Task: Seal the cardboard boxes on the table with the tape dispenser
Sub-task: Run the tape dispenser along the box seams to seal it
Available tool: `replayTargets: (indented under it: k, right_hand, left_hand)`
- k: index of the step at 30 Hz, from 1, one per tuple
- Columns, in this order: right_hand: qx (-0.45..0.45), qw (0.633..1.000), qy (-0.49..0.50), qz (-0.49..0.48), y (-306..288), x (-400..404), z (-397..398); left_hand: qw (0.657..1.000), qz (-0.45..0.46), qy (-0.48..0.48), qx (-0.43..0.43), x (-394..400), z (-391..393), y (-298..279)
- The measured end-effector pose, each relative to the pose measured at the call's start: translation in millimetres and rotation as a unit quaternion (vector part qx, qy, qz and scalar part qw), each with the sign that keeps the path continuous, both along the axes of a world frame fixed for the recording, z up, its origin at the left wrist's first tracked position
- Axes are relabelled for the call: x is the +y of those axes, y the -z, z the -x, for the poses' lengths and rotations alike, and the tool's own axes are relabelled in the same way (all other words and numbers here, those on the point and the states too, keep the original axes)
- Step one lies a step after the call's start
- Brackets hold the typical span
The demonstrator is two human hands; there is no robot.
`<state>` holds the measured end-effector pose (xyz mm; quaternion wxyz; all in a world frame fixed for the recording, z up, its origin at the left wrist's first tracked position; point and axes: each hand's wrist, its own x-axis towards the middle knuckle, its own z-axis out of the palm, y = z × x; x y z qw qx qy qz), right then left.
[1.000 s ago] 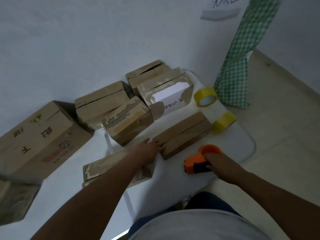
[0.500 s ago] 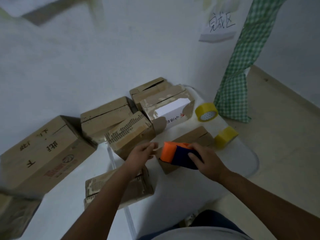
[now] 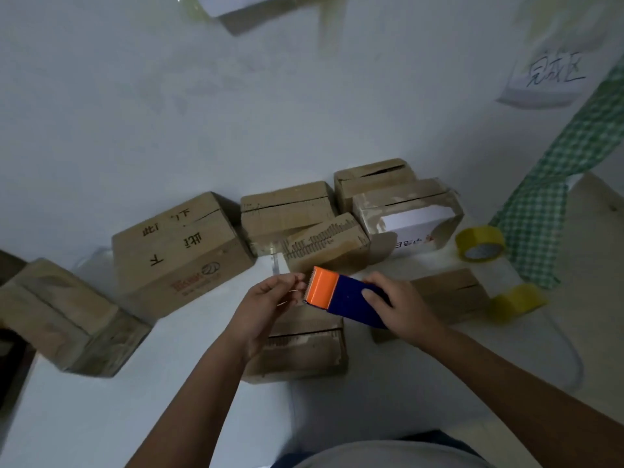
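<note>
My right hand [image 3: 401,305] grips the tape dispenser [image 3: 341,297], orange at its toothed end and dark blue behind, and holds it in the air above the table. My left hand [image 3: 266,298] is at the orange end, its fingertips pinched on the clear tape end there. Straight below the hands lies a small cardboard box [image 3: 304,346] with its flaps closed. A long flat box [image 3: 449,295] lies behind my right hand. Several more cardboard boxes stand along the wall, among them a large printed one [image 3: 179,251] and one with a white box inside [image 3: 412,217].
Two yellow tape rolls lie at the right, one upright [image 3: 479,243] and one near the table's edge [image 3: 516,300]. A green checked cloth [image 3: 553,184] hangs at the right. A paper note [image 3: 550,76] is stuck on the wall. Another box [image 3: 64,315] sits far left on the white table [image 3: 135,400].
My right hand lifted the dispenser off the table to chest height. My left hand left the flat box and went to the dispenser's orange end. The camera tilted up.
</note>
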<state>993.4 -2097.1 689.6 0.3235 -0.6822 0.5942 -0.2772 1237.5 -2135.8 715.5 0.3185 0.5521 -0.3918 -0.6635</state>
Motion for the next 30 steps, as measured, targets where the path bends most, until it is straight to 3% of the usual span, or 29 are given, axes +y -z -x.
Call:
replayTargets:
  k: [5,8,10,13,16,21,27,30]
  right_hand:
    - [-0.113,0.989,0.031,-0.091,-14,-13,-27]
    - [-0.202,0.968,0.071,-0.128,-17,-19,-41]
    - [-0.287,0.936,0.106,-0.172,-19,-22,-49]
    - [-0.383,0.889,0.120,-0.220,-19,-25,-58]
    - [-0.441,0.851,0.138,-0.248,-20,-26,-70]
    - [-0.433,0.853,0.144,-0.255,-23,-24,-79]
    - [-0.389,0.884,0.118,-0.231,-20,-19,-84]
    - [-0.364,0.898,0.101,-0.226,-20,-15,-84]
  left_hand:
    - [0.997,-0.061,-0.014,0.042,8,-9,-1]
    - [0.996,-0.048,-0.021,0.077,8,-13,-10]
    - [0.996,-0.019,-0.032,0.083,7,-20,-13]
    - [0.999,0.023,-0.037,0.014,8,-31,-9]
    - [1.000,-0.001,0.009,-0.020,14,-33,-5]
    - [0.999,-0.035,0.006,-0.014,18,-33,-4]
    - [1.000,-0.009,-0.012,-0.020,18,-40,-2]
    - [0.999,-0.037,-0.032,0.017,18,-41,2]
